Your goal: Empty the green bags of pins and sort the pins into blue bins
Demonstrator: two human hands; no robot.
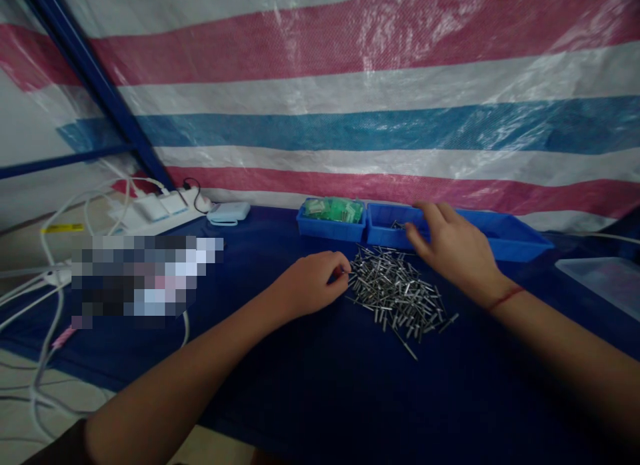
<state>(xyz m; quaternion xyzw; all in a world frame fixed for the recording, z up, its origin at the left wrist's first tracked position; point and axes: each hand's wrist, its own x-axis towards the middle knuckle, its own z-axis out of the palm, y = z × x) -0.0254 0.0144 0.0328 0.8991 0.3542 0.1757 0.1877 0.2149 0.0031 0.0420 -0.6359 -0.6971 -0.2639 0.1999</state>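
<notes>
A heap of silver metal rivets (395,288) lies on the dark blue tabletop (320,385). At the heap's left edge, my left hand (320,282) has its thumb and forefinger pinched together on what looks like a rivet. My right hand (450,242) is over the blue trays behind the heap, its fingers apart and nothing visible between them. Below its fingertips, a few rivets (397,225) lie in the middle blue tray (383,237). The left blue tray (330,229) holds small green and clear packets (334,210).
A long blue tray (515,242) extends to the right, near a clear plastic lid (605,278). At left are a white power strip (160,212) with cables, a pale blue case (229,213) and a blurred-out object. A striped sheet (320,85) hangs behind.
</notes>
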